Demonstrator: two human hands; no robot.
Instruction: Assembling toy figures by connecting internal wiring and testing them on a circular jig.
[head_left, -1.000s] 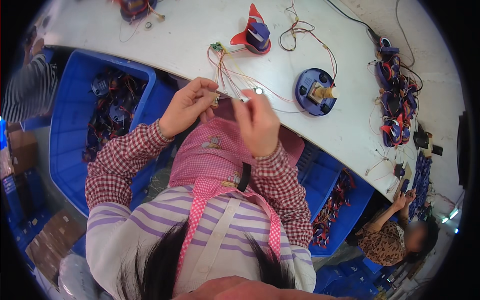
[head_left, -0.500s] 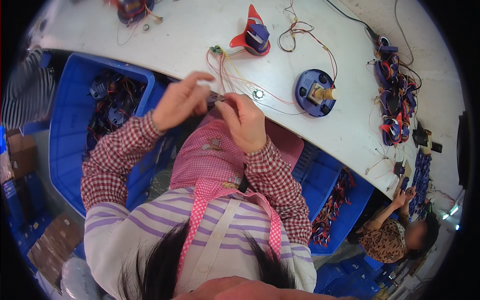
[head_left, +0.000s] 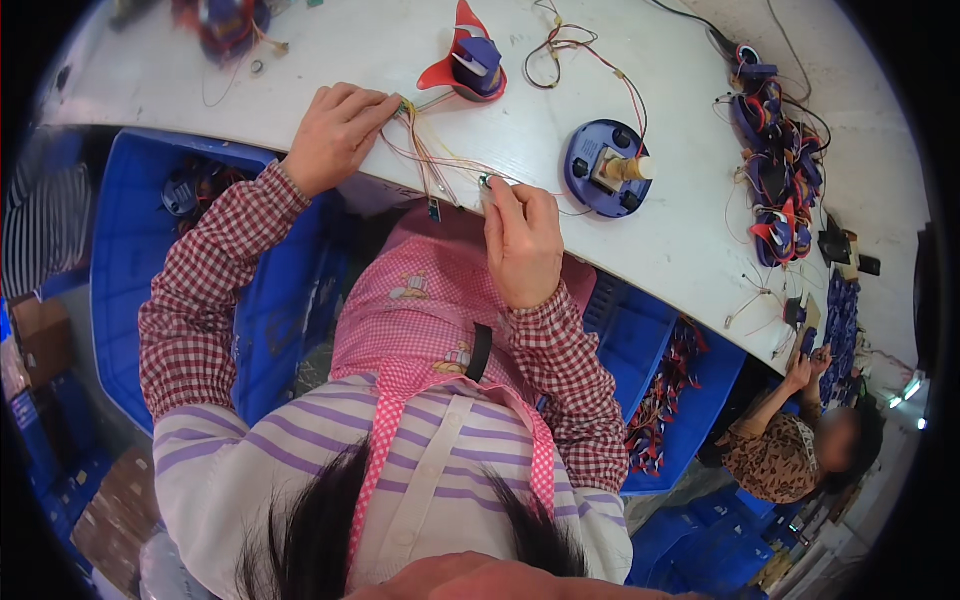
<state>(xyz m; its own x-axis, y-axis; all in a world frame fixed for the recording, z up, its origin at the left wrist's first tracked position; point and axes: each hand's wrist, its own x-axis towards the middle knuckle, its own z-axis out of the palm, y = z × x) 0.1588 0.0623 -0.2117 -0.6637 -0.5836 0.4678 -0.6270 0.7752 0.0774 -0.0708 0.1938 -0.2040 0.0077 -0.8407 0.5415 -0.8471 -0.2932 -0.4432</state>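
My left hand [head_left: 338,138] pinches a small green circuit board [head_left: 404,107] at its edge, with thin coloured wires running from it. My right hand [head_left: 526,238] has its thumb and fingertips closed on a small round board [head_left: 486,182], just above the table's near edge. Between the hands, a small dark-green board [head_left: 434,210] hangs on wires at that edge. Beyond them sits a red and purple plastic shell [head_left: 474,65], wired to the green board. A round purple housing [head_left: 608,168] with a cream-coloured knob lies to the right of my right hand.
The white table [head_left: 690,210] bears a heap of wired purple parts [head_left: 775,150] at the right and blurred ones [head_left: 225,25] at the far left. Blue bins [head_left: 125,270] with parts stand below its edge. Another person [head_left: 780,450] works at the right.
My hands have moved apart: the left up to the green board, the right to the round board. The small piece held between them before is released and hangs at the table edge.
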